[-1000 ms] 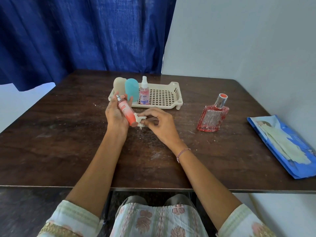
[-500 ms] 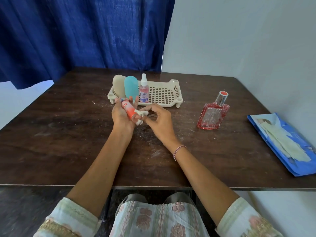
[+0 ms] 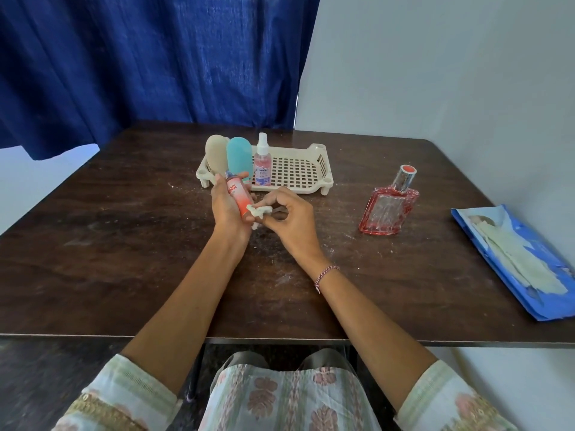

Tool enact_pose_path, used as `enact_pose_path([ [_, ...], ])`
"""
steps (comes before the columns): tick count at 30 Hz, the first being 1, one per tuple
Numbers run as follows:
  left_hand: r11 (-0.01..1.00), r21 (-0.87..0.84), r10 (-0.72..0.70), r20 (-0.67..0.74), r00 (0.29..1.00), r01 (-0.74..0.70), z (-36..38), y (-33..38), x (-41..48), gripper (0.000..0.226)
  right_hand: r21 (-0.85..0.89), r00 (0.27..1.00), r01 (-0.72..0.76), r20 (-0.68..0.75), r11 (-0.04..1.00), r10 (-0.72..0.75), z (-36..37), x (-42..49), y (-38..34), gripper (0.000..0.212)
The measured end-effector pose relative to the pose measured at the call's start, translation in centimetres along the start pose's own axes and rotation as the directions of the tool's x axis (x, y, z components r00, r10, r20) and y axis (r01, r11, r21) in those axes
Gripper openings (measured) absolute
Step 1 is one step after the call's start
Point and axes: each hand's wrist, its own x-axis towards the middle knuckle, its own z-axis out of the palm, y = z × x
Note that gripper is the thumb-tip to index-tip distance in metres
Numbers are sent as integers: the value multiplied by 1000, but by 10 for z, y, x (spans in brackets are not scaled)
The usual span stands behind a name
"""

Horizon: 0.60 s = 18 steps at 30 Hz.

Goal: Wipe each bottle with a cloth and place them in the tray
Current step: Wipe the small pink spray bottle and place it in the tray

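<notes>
Centrally, left hand around tilted orange bottle, right hand in a pinch on white cloth.

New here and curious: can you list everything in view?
table: 1, dark brown, under everything
tray: 1, cream, far middle of table
beige bottle: 1, beige, tray's left end
teal bottle: 1, teal, in tray, next right
spray bottle: 1, clear with pink liquid, in tray, right of teal bottle
orange bottle: 1, orange-red, in left hand
cloth: 1, white, in right hand, against orange bottle
glass bottle: 1, red, standing right of tray
packet: 1, blue, table's right edge
curtain: 1, dark blue, behind, left
bracelet: 1, pink, right wrist
left hand: grips orange bottle
right hand: pinches cloth
</notes>
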Motion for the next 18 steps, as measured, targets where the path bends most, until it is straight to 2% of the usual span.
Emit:
enact_pose_path([
  [4,998,34,-64,56,996,62,4,2,-5,45,-3,1000,0,19,1000,0,-3,2,-1,14],
  [7,991,89,-119,176,977,104,7,6,-8,39,5,998,-45,-39,999,45,-7,6,-2,20],
  [10,962,264,-158,347,925,65,8,6,-14,34,28,977,-116,-175,993,119,-15,10,0,23],
  [12,915,403,-166,433,886,-26,9,4,-18,30,-98,968,-101,-241,990,74,-21,11,2,25],
  [14,860,498,-165,477,863,-111,8,4,-19,25,-242,975,-33,-219,970,-22,-27,11,4,28],
  [18,811,554,-168,527,833,-187,3,10,-18,20,-405,990,127,-8,905,-142,-29,6,1,32],
])
